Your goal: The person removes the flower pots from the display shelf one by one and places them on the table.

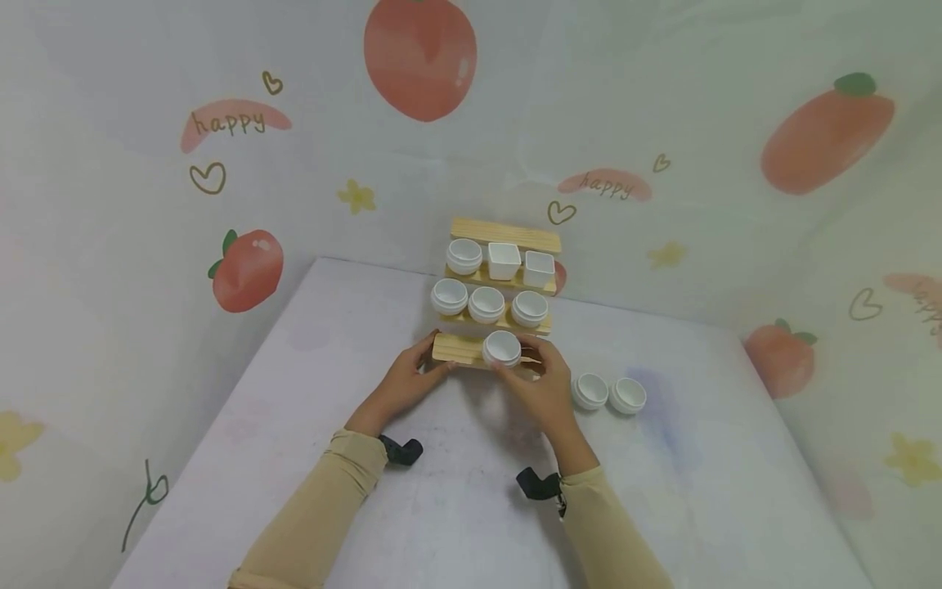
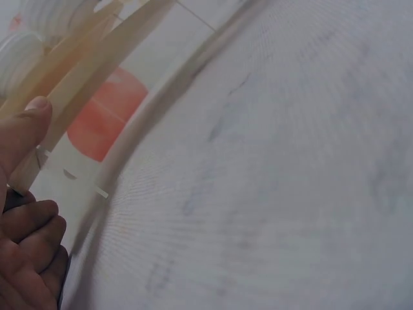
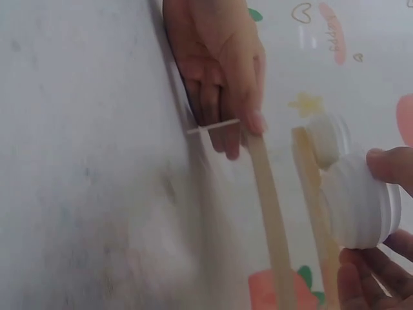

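A tiered wooden shelf rack (image 1: 458, 349) stands against the back wall, with white cups on its tiers. My left hand (image 1: 403, 382) grips the left end of the lowest wooden board; in the left wrist view its thumb (image 2: 32, 123) presses on the board's edge and the other fingers curl below. With thumb and fingers, my right hand (image 1: 543, 384) holds a round white cup (image 1: 502, 348) at the lowest board. The right wrist view shows this cup (image 3: 358, 203) between the thumb above and the fingers beneath. Whether the cup touches the board I cannot tell.
Two round white cups (image 1: 591, 391) sit side by side on the table, right of my right hand. The middle tier bears three round cups (image 1: 486, 304); the upper tier has one round cup (image 1: 464, 256) and two square ones (image 1: 504, 261). A fruit-printed cloth wall (image 1: 471, 164) encloses the table.
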Motion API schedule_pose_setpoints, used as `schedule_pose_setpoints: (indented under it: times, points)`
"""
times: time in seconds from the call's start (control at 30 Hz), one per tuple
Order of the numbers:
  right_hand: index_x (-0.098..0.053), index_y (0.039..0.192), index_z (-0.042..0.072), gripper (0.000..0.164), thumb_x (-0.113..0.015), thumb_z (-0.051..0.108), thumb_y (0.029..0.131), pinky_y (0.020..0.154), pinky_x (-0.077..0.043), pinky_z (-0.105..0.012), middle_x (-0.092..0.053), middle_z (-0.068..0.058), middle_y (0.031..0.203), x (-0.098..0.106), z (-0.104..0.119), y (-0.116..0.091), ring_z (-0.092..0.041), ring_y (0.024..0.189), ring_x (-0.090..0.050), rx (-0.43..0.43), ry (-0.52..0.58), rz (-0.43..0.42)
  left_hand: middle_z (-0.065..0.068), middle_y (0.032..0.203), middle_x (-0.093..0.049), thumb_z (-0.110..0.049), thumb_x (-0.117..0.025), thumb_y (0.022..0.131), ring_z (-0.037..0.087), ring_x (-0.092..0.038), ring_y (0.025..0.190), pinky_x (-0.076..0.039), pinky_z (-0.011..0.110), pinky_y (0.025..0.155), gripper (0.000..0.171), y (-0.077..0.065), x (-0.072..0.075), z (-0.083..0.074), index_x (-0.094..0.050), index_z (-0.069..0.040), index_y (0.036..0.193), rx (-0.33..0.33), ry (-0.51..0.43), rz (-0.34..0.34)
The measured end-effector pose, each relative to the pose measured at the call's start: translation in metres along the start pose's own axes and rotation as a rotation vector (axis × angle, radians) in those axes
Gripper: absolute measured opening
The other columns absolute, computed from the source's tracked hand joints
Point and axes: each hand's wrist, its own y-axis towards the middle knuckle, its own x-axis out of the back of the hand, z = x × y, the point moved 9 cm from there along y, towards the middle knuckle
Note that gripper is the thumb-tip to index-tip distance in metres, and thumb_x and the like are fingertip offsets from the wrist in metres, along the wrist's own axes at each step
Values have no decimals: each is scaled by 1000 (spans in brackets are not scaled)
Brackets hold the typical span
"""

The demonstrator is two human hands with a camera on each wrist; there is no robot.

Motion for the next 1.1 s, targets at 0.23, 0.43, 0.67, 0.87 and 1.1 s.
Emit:
schedule_pose_setpoints:
  times: [0.23, 0.43, 0.67, 0.87, 1.1]
  points:
    - [-68, 133, 2, 57, -93, 7, 82, 93, -61, -24, -71, -15, 129, 38, -9, -7, -29, 112, -70, -21, -19, -31, 20, 173, -29, -39, -73, 103, 34, -29, 161, -31, 53, 131, 87, 0, -1, 1, -28, 1, 166, 3, 1, 6]
    - [-67, 133, -1, 60, -93, -2, 79, 91, -58, -15, -72, -19, 126, 67, -8, -12, -26, 110, -68, -8, -27, -93, 18, 174, -27, -46, -67, 105, 34, -29, 162, -30, 52, 131, 88, -2, -1, 1, -26, 1, 167, 41, 11, 10]
    - [-66, 135, 0, 59, -92, 1, 82, 93, -55, -9, -71, -17, 128, 100, -14, -22, -5, 110, -65, -63, -99, -144, 17, 175, -25, -51, -62, 107, 35, -28, 162, -28, 53, 132, 88, -3, -3, 2, -25, 0, 167, 59, 9, 3]
    - [-67, 135, 1, 56, -90, 0, 83, 94, -56, -10, -71, -14, 128, 131, -25, -36, 0, 110, -66, -115, -110, -194, 15, 175, -25, -53, -59, 108, 35, -26, 163, -26, 54, 132, 86, -4, -4, 2, -25, -1, 167, 66, 20, -19]
    - [-67, 134, -1, 56, -89, -3, 83, 94, -56, -9, -71, -14, 128, 156, -35, -50, 1, 111, -66, -145, -135, -250, 13, 176, -23, -56, -57, 108, 33, -24, 163, -26, 53, 132, 88, -4, -4, 1, -23, -1, 168, 76, 60, -38]
